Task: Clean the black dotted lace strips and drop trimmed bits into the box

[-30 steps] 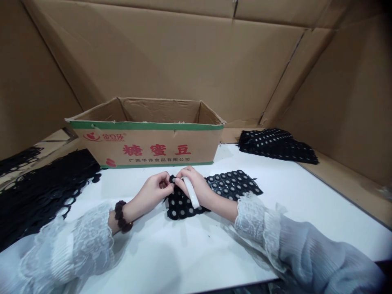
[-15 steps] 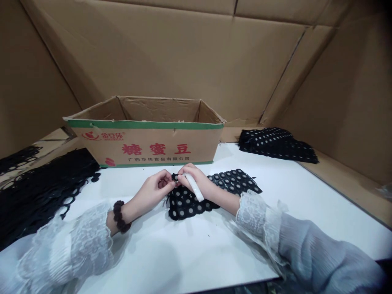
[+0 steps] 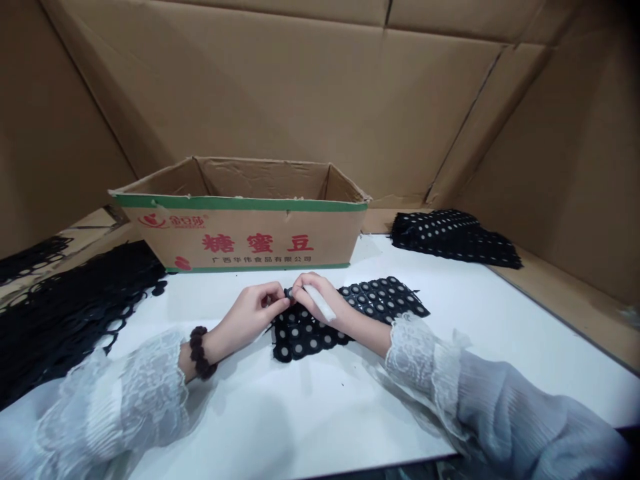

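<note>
A black sheet with rows of pale round dots (image 3: 313, 343) lies on the white table beneath my hands. My left hand (image 3: 260, 310) pinches the edge of a small black round piece (image 3: 289, 293) above the sheet's left end. Touching the same piece from the right are the fingertips of my right hand (image 3: 320, 300). A white stick-like tool (image 3: 320, 303) is held in my right hand and points down to the right. The fingers partly cover the small piece.
An open cardboard box (image 3: 250, 230) stands behind my hands. Black netted sheets with holes (image 3: 75, 313) spread over the left side. Another dotted black bundle (image 3: 450, 237) lies at the back right. Cardboard walls (image 3: 280, 87) surround the white table (image 3: 320, 413).
The white tool has tilted and shifted slightly right and up within my right hand. Both hands remain together, and the small black piece is now more covered by the fingers.
</note>
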A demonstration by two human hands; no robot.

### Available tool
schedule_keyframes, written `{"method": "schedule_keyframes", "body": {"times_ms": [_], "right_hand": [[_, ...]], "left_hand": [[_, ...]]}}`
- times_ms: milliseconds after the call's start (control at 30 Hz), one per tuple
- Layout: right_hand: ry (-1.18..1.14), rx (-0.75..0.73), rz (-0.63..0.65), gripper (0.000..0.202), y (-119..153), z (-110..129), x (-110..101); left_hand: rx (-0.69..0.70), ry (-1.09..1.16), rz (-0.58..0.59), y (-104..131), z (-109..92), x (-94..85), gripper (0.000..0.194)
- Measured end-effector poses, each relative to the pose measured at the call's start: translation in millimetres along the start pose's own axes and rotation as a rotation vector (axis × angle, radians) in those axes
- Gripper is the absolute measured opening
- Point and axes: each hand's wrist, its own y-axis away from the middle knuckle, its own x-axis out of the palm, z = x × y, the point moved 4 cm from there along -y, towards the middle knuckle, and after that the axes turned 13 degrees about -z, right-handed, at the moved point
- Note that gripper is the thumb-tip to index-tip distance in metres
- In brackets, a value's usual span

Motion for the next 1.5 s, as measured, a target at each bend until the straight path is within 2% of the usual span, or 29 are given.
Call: {"method": "schedule_keyframes", "body": {"times_ms": [167,367,500,733,833,900,933,1000,1067,1133,1200,1267,1333,1400,1467,1500], "right_hand": [[0.022,-0.078,-0.021,0.01,3,-2,2],[0.068,-0.146,0.219,0.011,-6,2,-6],[0.077,-0.166,0.26,0.012,-10,1,-11],[0.063,-0.17,0.169,0.007,-7,-4,-5],[-0.058,0.015,0.105,0.006,-11,-7,-15],[-0.079,0.078,-0.059,0.01,-17,-1,-33],[-0.037,0.026,-0.166,0.012,-21,8,-45],[0.121,-0.218,-0.372,0.016,-31,35,-68],[0.213,-0.384,-0.509,0.016,-49,59,-83],[0.289,-0.456,-0.606,0.018,-77,70,-93],[0.379,-0.441,-0.597,0.025,-113,68,-95],[0.499,-0.348,-0.524,0.034,-143,58,-94],[0.535,-0.322,-0.477,0.037,-154,53,-94],[0.482,-0.403,-0.509,0.031,-141,60,-93],[0.379,-0.493,-0.538,0.021,-109,73,-89],[0.328,-0.514,-0.506,0.018,-90,78,-83]], "left_hand": [[-0.043,0.056,-0.007,0,5,0.0,0.026],[-0.062,0.11,0.045,-1,12,0.8,0.021],[-0.056,0.099,0.041,-3,12,0.3,0.024],[0.003,0.031,0.023,-1,5,0.1,0.024],[-0.015,-0.005,-0.02,-1,9,-2.4,0.024],[-0.025,-0.001,-0.026,-2,11,-3.4,0.023],[-0.026,0.004,-0.018,-3,12,-3.3,0.023],[-0.02,0.016,-0.007,-3,12,-2.6,0.023],[-0.02,0.014,-0.035,-4,12,-3.2,0.023],[-0.028,-0.024,-0.089,-3,12,-5.2,0.022],[-0.034,-0.083,-0.13,-1,11,-7.1,0.02],[-0.026,-0.13,-0.131,1,11,-7.4,0.021],[-0.006,-0.164,-0.09,3,11,-5.5,0.02],[0.016,-0.213,-0.046,5,12,-2.7,0.019],[0.047,-0.294,-0.034,6,13,-0.7,0.022],[0.067,-0.34,-0.033,7,13,0.0,0.025]]}}
